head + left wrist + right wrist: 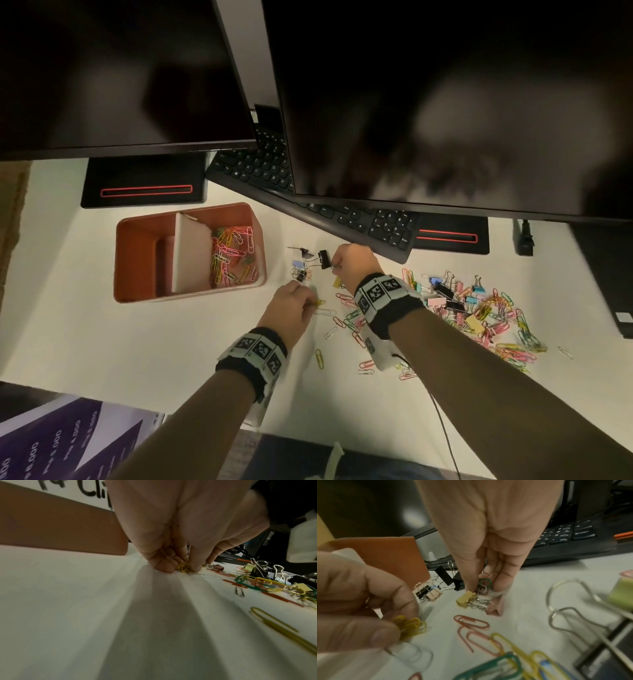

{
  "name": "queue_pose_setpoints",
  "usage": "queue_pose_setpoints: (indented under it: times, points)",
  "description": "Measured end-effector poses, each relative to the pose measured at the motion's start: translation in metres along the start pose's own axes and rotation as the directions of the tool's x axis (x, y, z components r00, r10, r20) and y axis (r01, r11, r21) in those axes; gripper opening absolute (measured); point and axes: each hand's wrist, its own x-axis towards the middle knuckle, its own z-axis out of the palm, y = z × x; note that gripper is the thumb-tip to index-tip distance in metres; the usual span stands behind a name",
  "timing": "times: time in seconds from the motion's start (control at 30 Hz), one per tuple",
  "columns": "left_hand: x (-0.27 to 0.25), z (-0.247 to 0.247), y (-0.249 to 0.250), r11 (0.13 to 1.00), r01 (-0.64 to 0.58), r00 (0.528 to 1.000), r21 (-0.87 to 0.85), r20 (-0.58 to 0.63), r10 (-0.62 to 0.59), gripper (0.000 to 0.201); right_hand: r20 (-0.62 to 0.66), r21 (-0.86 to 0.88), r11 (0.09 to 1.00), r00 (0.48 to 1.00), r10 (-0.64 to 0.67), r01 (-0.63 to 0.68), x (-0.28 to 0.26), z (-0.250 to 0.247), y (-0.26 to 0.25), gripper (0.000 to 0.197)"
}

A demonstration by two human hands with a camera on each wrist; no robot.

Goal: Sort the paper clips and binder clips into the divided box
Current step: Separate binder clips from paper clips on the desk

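I am looking down at a white desk (137, 342) that is lying under dim, warm light. Two dark monitors (445, 102) are hanging over its far half, each sitting on a black stand base (144, 181) with a red line along it. A black keyboard (342, 216) is lying at a slant beneath them. A purple printed sheet (61, 442) is showing at the near left corner, and a thin black cable (442, 425) is trailing over the near edge.
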Motion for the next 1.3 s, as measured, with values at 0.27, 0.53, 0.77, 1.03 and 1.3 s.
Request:
queue_pose_setpoints:
  times: [0.27,0.53,0.77,1.03,1.3]
  points:
    - [0.002,0.0,0.003,0.998,0.02,0.998,0.059,0.051,-0.023,0.013,0.012,-0.066,0.998,1.0,0.003,-0.003,-0.006,0.006,0.005,0.023]
    - [0.004,0.0,0.013,0.973,-0.066,0.989,0.221,0.143,0.035,0.014,0.008,-0.029,0.997,0.997,-0.078,0.078,-0.024,0.0,0.023,0.021]
    - [-0.016,-0.035,0.033,0.994,-0.095,0.995,0.051,0.017,0.094,0.006,-0.183,0.094,0.97,0.961,-0.206,0.226,-0.056,-0.028,0.018,0.015]
    - [-0.03,-0.169,0.014,0.989,0.141,0.886,0.051,-0.452,-0.103,0.009,-0.294,0.171,0.804,0.808,-0.511,0.57,-0.065,-0.048,-0.104,0.012]
    - [-0.034,-0.175,0.009,0.976,0.156,0.936,0.15,-0.339,-0.098,0.032,-0.232,0.19,0.802,0.82,-0.524,0.566,-0.052,-0.022,-0.123,0.03]
